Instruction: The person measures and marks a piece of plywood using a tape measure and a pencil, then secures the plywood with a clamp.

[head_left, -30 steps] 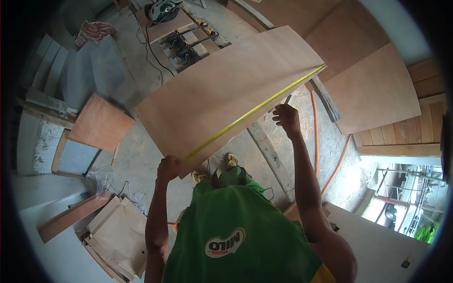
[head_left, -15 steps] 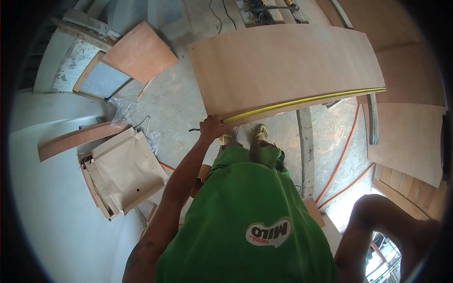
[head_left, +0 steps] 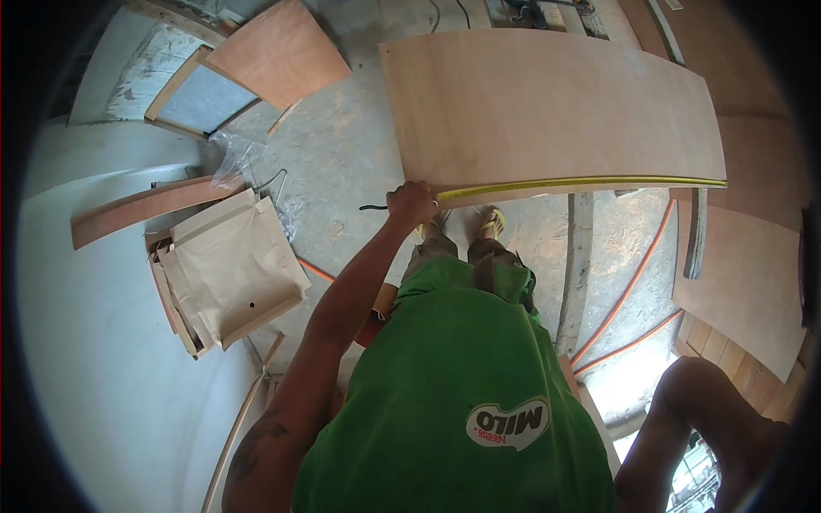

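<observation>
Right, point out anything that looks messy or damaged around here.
Crumpled plastic lies loose left of the board, like litter. The cardboard nearby is wrinkled, with a small dark spot, possibly a hole. The tape measure along the board looks orderly.

brown carton (head_left: 235,265), left | reddish plank (head_left: 154,207), just beside carton | clear plastic (head_left: 235,161), crumpled | orange hose (head_left: 634,271), right

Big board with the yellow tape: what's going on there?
The person holds an end of the yellow tape in the left grip, at the near left corner of the wooden board. The tape runs along the near edge to the right corner. The right arm is bent, its grip out of view.
</observation>
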Available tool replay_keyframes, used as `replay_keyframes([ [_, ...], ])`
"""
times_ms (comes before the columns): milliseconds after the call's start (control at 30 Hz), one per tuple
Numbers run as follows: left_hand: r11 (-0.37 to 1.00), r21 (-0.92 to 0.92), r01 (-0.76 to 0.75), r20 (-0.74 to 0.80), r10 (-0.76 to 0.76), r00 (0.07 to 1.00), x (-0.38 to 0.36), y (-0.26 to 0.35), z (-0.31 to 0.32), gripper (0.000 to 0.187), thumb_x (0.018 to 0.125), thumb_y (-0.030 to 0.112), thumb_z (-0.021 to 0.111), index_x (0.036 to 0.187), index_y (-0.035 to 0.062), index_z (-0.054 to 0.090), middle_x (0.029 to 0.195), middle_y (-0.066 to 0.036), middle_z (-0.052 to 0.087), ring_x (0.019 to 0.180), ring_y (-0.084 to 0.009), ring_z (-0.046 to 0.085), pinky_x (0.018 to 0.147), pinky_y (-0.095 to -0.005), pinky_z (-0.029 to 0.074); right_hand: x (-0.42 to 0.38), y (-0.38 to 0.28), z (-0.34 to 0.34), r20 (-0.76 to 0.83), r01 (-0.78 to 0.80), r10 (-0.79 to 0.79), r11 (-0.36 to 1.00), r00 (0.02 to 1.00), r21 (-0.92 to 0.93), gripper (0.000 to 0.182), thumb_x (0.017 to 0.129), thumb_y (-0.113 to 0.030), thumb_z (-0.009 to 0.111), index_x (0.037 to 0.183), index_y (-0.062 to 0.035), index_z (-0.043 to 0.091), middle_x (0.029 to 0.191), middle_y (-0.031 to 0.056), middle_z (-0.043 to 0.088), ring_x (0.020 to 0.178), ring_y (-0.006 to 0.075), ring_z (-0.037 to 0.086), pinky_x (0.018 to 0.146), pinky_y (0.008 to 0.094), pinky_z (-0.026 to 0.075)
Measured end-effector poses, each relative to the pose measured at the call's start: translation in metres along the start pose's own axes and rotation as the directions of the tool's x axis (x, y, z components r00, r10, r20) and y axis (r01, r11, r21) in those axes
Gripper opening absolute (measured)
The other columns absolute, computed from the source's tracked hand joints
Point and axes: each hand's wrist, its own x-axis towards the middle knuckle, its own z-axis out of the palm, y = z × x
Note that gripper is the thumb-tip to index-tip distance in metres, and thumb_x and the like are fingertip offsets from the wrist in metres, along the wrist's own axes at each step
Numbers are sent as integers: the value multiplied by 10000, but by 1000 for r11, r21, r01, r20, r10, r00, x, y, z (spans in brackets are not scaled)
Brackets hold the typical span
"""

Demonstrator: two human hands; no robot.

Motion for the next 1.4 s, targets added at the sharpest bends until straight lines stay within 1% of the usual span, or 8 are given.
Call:
replay_keyframes([
  [300, 999, -36, 12, -36, -13, 999, -8, -1, 1, 356, 822, 380, 564, 949, 64, 668, 938, -176, 667, 902, -344, 651, 809, -485, 498, -57, 57, 37, 160, -59, 70, 995, 985, -77, 153, 853, -124, 614, 900, 22, 612, 709, 91, 581, 656, 181, 576, 574, 308, 483],
  [433, 999, -47, 11, -10, -12, 1000, -11, -2, -1, 343, 818, 378, 567, 923, 69, 671, 895, -177, 658, 866, -345, 650, 780, -492, 490, -123, 97, 39, 506, -213, 489, 835, 711, -507, 478, 793, -174, 690, 1152, 86, 510, 914, 166, 586, 698, 233, 640, 536, 292, 524],
  [533, 1000, -10, 10, -9, -10, 1000, -11, 1, 7, 337, 816, 379, 571, 905, 70, 673, 856, -174, 649, 825, -336, 651, 759, -485, 487, -184, 140, 80, 136, -825, 814, 559, 565, 83, 631, 811, -228, 673, 1295, 75, 406, 1088, 189, 554, 802, 269, 675, 612, 303, 580],
  [600, 1000, 17, 20, -9, -20, 1000, -8, 0, 8, 335, 815, 379, 574, 899, 71, 675, 838, -172, 643, 805, -330, 651, 750, -479, 486, -226, 168, 76, 232, -881, 921, 190, 313, 433, 757, 783, -278, 717, 1347, 58, 342, 1163, 186, 534, 905, 297, 657, 686, 345, 593],
  [667, 999, 32, 13, -15, -13, 1000, -12, 1, 7, 343, 832, 386, 567, 898, 69, 679, 821, -169, 639, 775, -325, 653, 742, -483, 483, -255, 183, 86, 358, -618, 852, -53, 381, 785, 830, 746, -252, 750, 1385, 18, 294, 1199, 174, 532, 1182, 315, 519, 860, 439, 551],
  [900, 999, -13, -44, -65, 43, 997, -13, -4, 14, 300, 859, 332, 579, 928, 61, 689, 781, -163, 640, 723, -319, 651, 690, -462, 489, -330, 197, 129, 33, -933, 959, 265, 281, 243, 322, 927, -286, 577, 1096, -26, 492, 677, 29, 514, 700, 178, 620, 656, 304, 524],
  [1033, 998, -54, -31, -62, 27, 998, -15, -5, 12, 269, 848, 304, 609, 920, 57, 687, 773, -168, 642, 717, -313, 649, 683, -445, 496, -340, 216, 151, -117, -964, 992, 83, 54, 254, 368, 947, -357, 532, 1051, -5, 534, 579, 35, 457, 539, 128, 530, 589, 315, 482],
  [1400, 999, -20, -51, -45, 50, 998, -16, -5, 12, 182, 854, 256, 617, 895, 85, 661, 768, -151, 634, 749, -311, 633, 721, -448, 477, -399, 261, 175, 111, -849, 975, 109, 193, 517, 365, 928, -282, 580, 1094, 43, 561, 996, 199, 662, 985, 279, 650, 867, 381, 524],
])
